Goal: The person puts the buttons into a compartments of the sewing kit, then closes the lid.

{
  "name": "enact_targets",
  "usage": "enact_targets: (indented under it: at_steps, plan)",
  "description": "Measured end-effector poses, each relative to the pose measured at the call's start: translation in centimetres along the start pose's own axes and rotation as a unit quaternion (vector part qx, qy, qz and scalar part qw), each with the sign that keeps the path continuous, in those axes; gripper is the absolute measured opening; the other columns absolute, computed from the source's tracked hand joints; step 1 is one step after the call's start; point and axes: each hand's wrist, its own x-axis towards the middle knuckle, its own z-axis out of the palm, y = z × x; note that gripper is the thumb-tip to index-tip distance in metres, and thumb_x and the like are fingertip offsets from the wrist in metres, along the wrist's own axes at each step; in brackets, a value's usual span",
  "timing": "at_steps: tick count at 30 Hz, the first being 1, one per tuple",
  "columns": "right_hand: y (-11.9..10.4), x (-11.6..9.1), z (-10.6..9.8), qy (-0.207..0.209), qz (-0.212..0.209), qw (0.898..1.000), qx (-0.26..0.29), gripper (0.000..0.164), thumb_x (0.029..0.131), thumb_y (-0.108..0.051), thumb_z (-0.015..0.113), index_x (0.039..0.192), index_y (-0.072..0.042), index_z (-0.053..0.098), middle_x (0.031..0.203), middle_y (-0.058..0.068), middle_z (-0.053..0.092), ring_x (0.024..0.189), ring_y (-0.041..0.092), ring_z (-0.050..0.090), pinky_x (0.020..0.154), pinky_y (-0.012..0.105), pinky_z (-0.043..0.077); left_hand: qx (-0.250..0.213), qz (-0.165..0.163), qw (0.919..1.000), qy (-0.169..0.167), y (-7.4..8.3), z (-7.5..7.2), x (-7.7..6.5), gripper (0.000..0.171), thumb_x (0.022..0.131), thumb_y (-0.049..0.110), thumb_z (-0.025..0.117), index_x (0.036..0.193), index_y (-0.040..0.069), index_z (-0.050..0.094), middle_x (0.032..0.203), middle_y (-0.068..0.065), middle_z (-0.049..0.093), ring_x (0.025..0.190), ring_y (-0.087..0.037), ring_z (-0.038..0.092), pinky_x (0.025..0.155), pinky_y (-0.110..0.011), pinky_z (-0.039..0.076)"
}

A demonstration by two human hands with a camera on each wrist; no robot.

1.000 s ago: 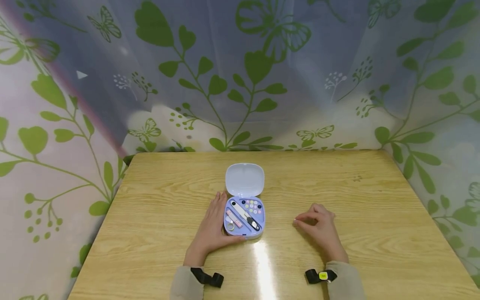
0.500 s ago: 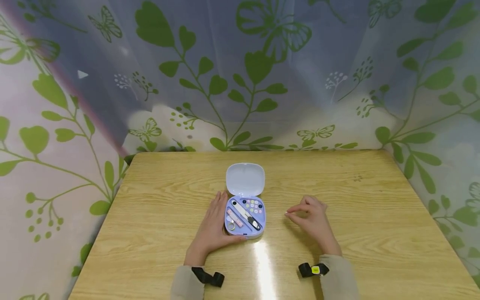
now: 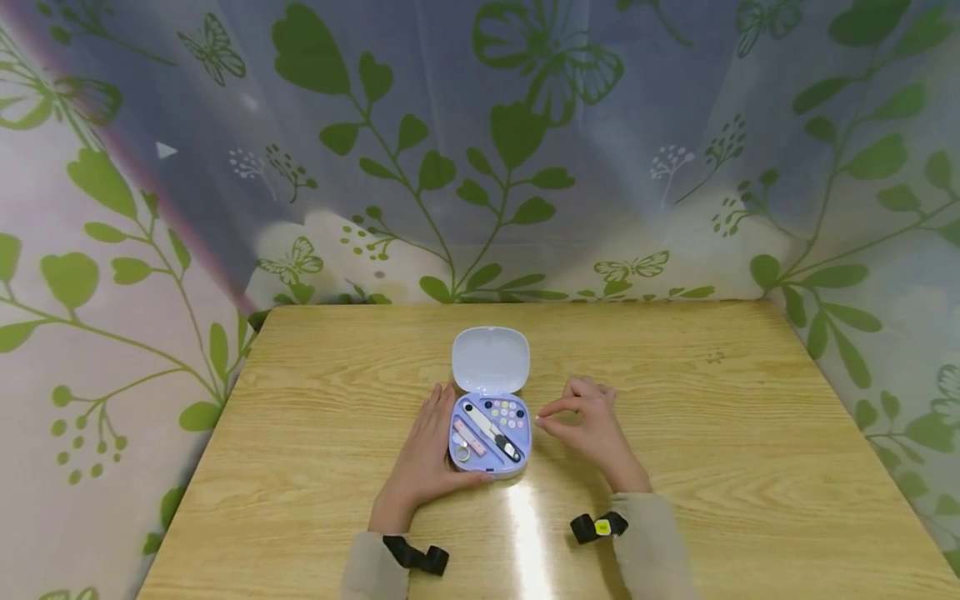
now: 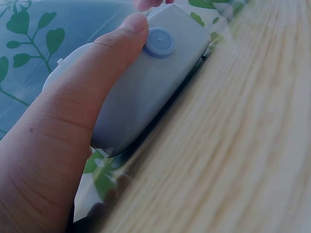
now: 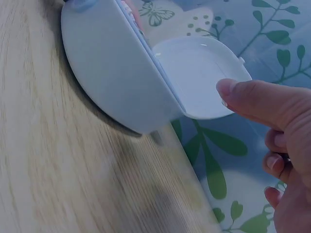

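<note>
On the table stands a lilac sewing box (image 3: 491, 433) with its white lid (image 3: 491, 358) flipped up. My left hand (image 3: 426, 454) holds the box at its left side, the thumb along the front beside the round blue knob (image 4: 160, 42). Just off the box's right edge, my right hand (image 3: 588, 427) pinches a tiny white piece (image 5: 224, 103) between thumb and forefinger; its kind is too small to tell. Inside the box are thread snips (image 3: 491, 431), a rolled pink tape measure (image 3: 469, 437), a ring (image 3: 462, 452) and several coloured buttons (image 3: 506, 412).
A wooden table (image 3: 337, 375) lies under everything, with a bright light streak in front of the box. Behind and at both sides hangs a leaf-patterned curtain (image 3: 637, 208). Black straps (image 3: 416, 554) with small cameras circle both wrists.
My right hand has moved left, from well right of the sewing box to its right edge, keeping its pinch. My left hand and the box have stayed put.
</note>
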Motion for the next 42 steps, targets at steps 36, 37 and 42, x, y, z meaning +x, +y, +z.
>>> enact_targets:
  at_steps: [36,37,42]
  plan:
    - [-2.5,0.9,2.2,-0.124,0.140,0.978,-0.094,0.013,0.071,-0.019,0.090,0.071,-0.019,0.077,0.073,-0.007,0.050,0.079,0.014,0.044,0.087,0.046,0.024,0.004,-0.003,1.0000,-0.004,0.2,-0.1,-0.1,0.140,0.062,0.085,0.068,0.160,0.008,0.005,0.166,-0.010,0.009,0.152,-0.020,0.000,0.124,-0.041,0.009]
    - [-2.5,0.9,2.2,-0.121,0.139,0.978,-0.092,0.013,0.071,-0.019,0.090,0.071,-0.019,0.077,0.073,-0.006,0.051,0.079,0.014,0.044,0.087,0.046,0.024,0.004,-0.003,1.0000,-0.003,0.2,-0.1,-0.1,0.140,0.062,0.085,0.068,0.160,0.008,0.005,0.166,-0.010,0.009,0.152,-0.020,0.000,0.124,-0.042,0.010]
    - [-2.6,0.7,2.1,-0.110,0.136,0.981,-0.081,0.012,0.072,-0.018,0.090,0.072,-0.019,0.078,0.074,-0.002,0.051,0.077,0.014,0.042,0.085,0.046,0.022,0.009,-0.004,1.0000,-0.003,0.1,0.0,0.0,0.140,0.062,0.086,0.067,0.160,0.008,0.005,0.166,-0.011,0.010,0.153,-0.021,0.000,0.124,-0.042,0.010]
